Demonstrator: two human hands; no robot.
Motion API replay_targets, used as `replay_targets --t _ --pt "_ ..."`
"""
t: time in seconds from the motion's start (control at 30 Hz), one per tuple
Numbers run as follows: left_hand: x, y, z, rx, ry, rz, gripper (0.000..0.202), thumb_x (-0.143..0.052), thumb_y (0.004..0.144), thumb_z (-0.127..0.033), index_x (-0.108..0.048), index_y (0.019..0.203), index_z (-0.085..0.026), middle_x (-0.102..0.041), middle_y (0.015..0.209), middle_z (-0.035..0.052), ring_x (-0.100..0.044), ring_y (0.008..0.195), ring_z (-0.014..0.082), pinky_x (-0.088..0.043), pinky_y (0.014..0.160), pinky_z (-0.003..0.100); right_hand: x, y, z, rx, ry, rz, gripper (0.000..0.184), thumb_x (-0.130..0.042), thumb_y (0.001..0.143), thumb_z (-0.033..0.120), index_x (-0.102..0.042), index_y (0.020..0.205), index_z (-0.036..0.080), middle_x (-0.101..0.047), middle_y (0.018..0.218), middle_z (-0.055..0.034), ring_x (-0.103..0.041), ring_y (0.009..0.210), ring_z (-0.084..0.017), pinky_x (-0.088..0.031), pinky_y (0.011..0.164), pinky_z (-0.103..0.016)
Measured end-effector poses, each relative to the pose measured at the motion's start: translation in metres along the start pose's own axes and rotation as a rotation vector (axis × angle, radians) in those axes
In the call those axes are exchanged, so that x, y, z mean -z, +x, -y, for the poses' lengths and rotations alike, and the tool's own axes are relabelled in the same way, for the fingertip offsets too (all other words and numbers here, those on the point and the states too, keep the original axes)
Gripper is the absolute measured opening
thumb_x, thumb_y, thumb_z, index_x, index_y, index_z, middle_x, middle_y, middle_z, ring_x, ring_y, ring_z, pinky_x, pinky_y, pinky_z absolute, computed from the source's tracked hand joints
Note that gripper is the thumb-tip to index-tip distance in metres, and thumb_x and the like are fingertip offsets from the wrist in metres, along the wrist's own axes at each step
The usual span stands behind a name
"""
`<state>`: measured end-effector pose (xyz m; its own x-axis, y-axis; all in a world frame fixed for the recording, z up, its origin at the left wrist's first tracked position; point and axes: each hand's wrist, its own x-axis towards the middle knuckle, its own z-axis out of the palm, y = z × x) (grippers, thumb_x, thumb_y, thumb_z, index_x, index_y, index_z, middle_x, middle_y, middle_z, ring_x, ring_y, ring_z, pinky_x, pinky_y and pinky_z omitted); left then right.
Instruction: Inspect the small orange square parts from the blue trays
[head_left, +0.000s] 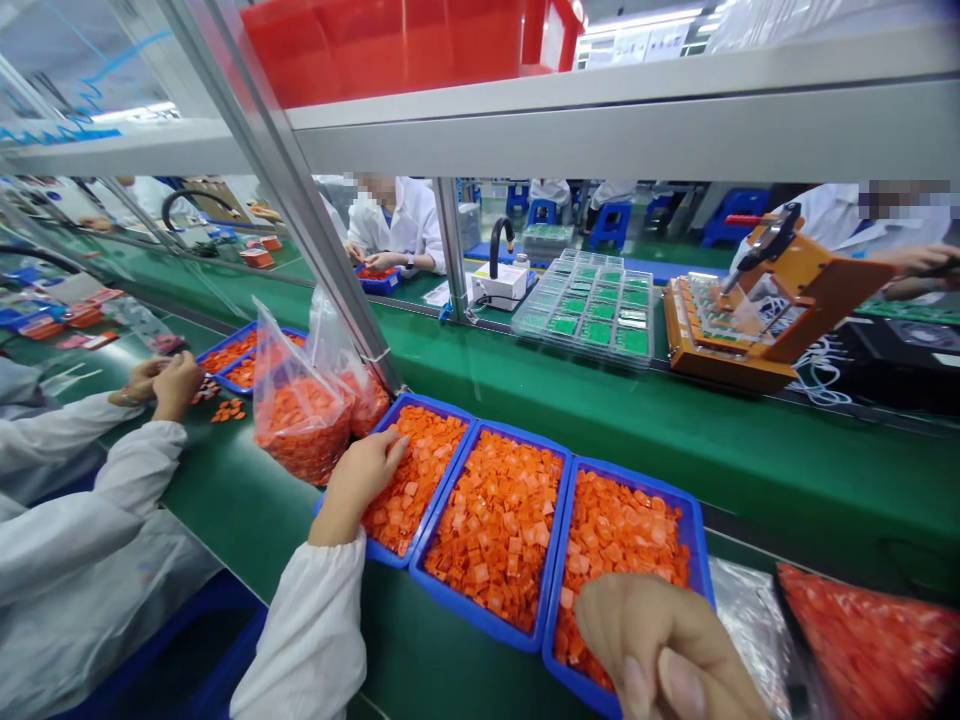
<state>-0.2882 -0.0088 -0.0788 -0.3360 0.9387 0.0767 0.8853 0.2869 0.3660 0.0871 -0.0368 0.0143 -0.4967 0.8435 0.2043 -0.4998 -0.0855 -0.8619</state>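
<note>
Three joined blue trays (480, 612) hold heaps of small orange plastic pieces (495, 510). Over the left compartment is my left hand (364, 478), its fingertips among or just above the pieces. Those fingers are bent together, and what they pinch, if anything, is hidden. Close to the camera, my right hand (664, 645) is closed above the near part of the right compartment. Its thumb presses against the curled fingers, and I cannot see what is inside.
Clear bags of orange pieces (304, 420) stand left of the trays. A co-worker's hands (169, 385) work further left, near another blue tray. On the right lie a silvery bag (750, 625) and a red-filled bag (874, 640). Behind are green boards (596, 310), an orange fixture (780, 300) and an overhead shelf (600, 130).
</note>
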Motion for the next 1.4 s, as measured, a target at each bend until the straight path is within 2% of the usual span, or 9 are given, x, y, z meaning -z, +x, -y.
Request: replay_targets --t 0.13,0.27,0.37,0.5,0.57,0.67,0.87,1.2,1.4 --pt "0.021 -0.013 -0.024 -0.067 -0.109 -0.108 0.039 -0.047 0.104 -0.041 -0.064 0.079 -0.018 -0.068 0.073 0.0037 -0.064 0.069 0.0200 -0.048 0.071 0.032 -0.008 0.015 -0.011 -0.041 0.208 -0.215 0.031 -0.073 0.091 0.048 -0.071 0.071 0.023 -0.047 0.056 0.0040 -0.041 0.053 -0.012 -0.036 0.051 -0.024" --pt "0.045 -0.043 -0.085 -0.226 -0.255 -0.183 0.041 -0.043 0.106 -0.042 -0.062 0.080 -0.018 -0.068 0.077 0.0038 -0.063 0.069 0.0172 -0.048 0.067 0.027 -0.024 0.033 -0.030 -0.188 0.518 -0.533 0.024 -0.086 0.074 0.041 -0.078 0.093 0.027 -0.073 0.091 -0.0009 -0.067 0.087 -0.017 -0.057 0.074 -0.027" --pt "0.048 -0.065 -0.145 -0.503 -0.382 -0.174 0.033 -0.047 0.105 -0.032 -0.062 0.079 -0.019 -0.065 0.072 0.0016 -0.062 0.066 0.0143 -0.047 0.064 0.025 -0.034 0.039 -0.042 -0.401 0.731 -0.592 0.040 -0.085 0.071 0.041 -0.079 0.108 0.026 -0.077 0.121 -0.0055 -0.069 0.114 -0.023 -0.059 0.092 -0.034" --pt "0.035 -0.075 -0.204 -0.894 -0.386 -0.153 0.032 -0.048 0.104 -0.028 -0.063 0.077 -0.018 -0.065 0.074 0.0024 -0.061 0.066 0.0153 -0.043 0.060 0.028 -0.038 0.040 -0.043 -0.504 0.944 -0.590 0.032 -0.080 0.073 0.039 -0.081 0.100 0.022 -0.081 0.113 -0.0050 -0.071 0.116 -0.021 -0.054 0.104 -0.033" --pt "0.026 -0.072 -0.217 -0.964 -0.309 -0.154 0.036 -0.047 0.103 -0.029 -0.060 0.071 -0.019 -0.060 0.069 0.0010 -0.055 0.061 0.0155 -0.037 0.056 0.030 -0.038 0.040 -0.039 -0.516 1.011 -0.550 0.030 -0.079 0.073 0.040 -0.081 0.097 0.022 -0.082 0.111 -0.0049 -0.070 0.120 -0.021 -0.050 0.111 -0.032" --pt "0.017 -0.067 -0.223 -0.991 -0.308 -0.119 0.035 -0.048 0.098 -0.028 -0.054 0.065 -0.019 -0.054 0.064 -0.0008 -0.048 0.057 0.0150 -0.029 0.054 0.033 -0.035 0.040 -0.035 -0.504 1.048 -0.567 0.031 -0.079 0.072 0.042 -0.081 0.095 0.021 -0.082 0.108 -0.0056 -0.069 0.122 -0.022 -0.047 0.115 -0.032" --pt "0.011 -0.063 -0.218 -1.036 -0.460 -0.043 0.018 -0.050 0.088 -0.021 -0.057 0.072 -0.019 -0.057 0.070 0.0007 -0.046 0.061 0.0152 -0.031 0.058 0.033 -0.029 0.043 -0.042 -0.482 0.985 -0.560 0.030 -0.081 0.070 0.040 -0.081 0.093 0.020 -0.082 0.108 -0.0066 -0.068 0.126 -0.023 -0.044 0.118 -0.032" --pt "0.013 -0.060 -0.213 -1.084 -0.515 -0.021 0.009 -0.056 0.087 -0.017 -0.061 0.079 -0.018 -0.071 0.098 0.0042 -0.061 0.078 0.0181 -0.040 0.067 0.035 -0.030 0.044 -0.045 -0.452 0.874 -0.559 0.022 -0.083 0.065 0.042 -0.080 0.080 0.026 -0.082 0.101 -0.0027 -0.069 0.124 -0.027 -0.033 0.126 -0.038" --pt "0.017 -0.060 -0.212 -1.109 -0.515 -0.084 0.039 -0.044 0.108 -0.044 -0.066 0.089 -0.018 -0.074 0.093 0.0071 -0.064 0.077 0.0191 -0.044 0.068 0.035 -0.030 0.036 -0.055 -0.375 0.850 -0.507 0.031 -0.085 0.072 0.050 -0.081 0.092 0.027 -0.080 0.112 -0.0014 -0.071 0.117 -0.021 -0.047 0.116 -0.030"
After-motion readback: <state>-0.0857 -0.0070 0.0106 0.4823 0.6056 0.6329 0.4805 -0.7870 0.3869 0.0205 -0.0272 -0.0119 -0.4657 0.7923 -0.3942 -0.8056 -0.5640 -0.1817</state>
